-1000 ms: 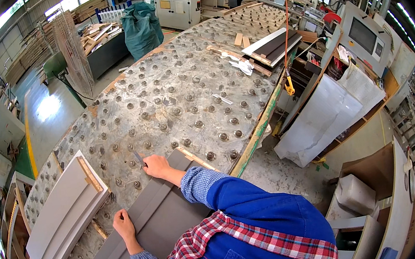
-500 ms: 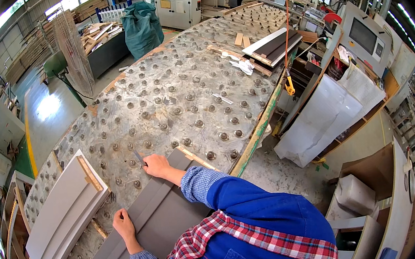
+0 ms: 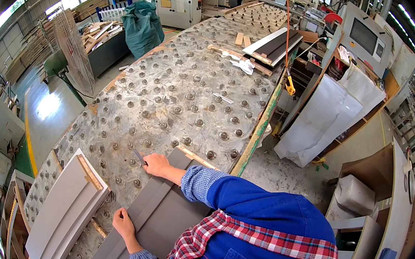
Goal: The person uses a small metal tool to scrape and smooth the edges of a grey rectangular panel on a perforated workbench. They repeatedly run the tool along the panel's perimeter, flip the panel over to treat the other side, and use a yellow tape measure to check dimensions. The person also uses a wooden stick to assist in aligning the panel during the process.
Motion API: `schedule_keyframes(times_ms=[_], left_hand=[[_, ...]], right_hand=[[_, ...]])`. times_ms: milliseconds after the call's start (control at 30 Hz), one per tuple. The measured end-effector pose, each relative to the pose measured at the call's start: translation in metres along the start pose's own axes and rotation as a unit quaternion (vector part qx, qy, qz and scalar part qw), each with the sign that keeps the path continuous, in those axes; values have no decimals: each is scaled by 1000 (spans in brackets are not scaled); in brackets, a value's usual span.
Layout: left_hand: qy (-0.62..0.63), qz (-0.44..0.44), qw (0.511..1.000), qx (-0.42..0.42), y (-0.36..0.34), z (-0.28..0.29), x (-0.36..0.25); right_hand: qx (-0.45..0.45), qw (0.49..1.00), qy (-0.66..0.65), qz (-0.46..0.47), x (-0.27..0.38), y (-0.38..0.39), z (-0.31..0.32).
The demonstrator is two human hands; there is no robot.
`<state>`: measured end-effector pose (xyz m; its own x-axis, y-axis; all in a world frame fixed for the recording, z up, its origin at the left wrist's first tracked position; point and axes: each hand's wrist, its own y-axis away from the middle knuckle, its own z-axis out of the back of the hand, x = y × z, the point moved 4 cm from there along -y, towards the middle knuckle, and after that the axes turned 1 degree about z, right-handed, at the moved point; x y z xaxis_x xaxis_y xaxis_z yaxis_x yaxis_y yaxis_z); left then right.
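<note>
A dark grey panel [image 3: 169,218] with raised strips along its far side lies in front of me, partly hidden by my body. My right hand [image 3: 156,165] is closed around a thin, flat, grey blade-like tool [image 3: 139,156] at the panel's far edge. The tool points up and left over the table, and its exact kind does not show. My left hand [image 3: 123,224] is at the same edge, further left, with its fingers curled together. Whether they pinch anything is hidden. Lighter grey panels [image 3: 68,209] lie stacked to the left, with a wood piece [image 3: 89,174] at one end.
The big table [image 3: 162,91] is studded with roller balls. At its far right lie white and dark boards [image 3: 274,45] and a white cloth [image 3: 243,66]. A yellow hook control [image 3: 290,87] hangs over the right edge. A machine screen [image 3: 363,35] stands beyond; a green sack [image 3: 142,29] is behind.
</note>
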<state>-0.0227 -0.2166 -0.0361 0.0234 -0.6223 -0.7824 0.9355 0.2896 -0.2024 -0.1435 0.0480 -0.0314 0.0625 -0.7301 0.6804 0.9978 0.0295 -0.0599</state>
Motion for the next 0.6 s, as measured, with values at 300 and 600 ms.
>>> schedule_keyframes(times_ms=[300, 600], left_hand=[[2, -1, 1000, 2, -1, 0, 2], [5, -6, 1000, 3, 0, 0, -4]], right_hand=[[-5, 1000, -7, 8, -2, -1, -3], [-10, 1000, -2, 7, -4, -2, -3]])
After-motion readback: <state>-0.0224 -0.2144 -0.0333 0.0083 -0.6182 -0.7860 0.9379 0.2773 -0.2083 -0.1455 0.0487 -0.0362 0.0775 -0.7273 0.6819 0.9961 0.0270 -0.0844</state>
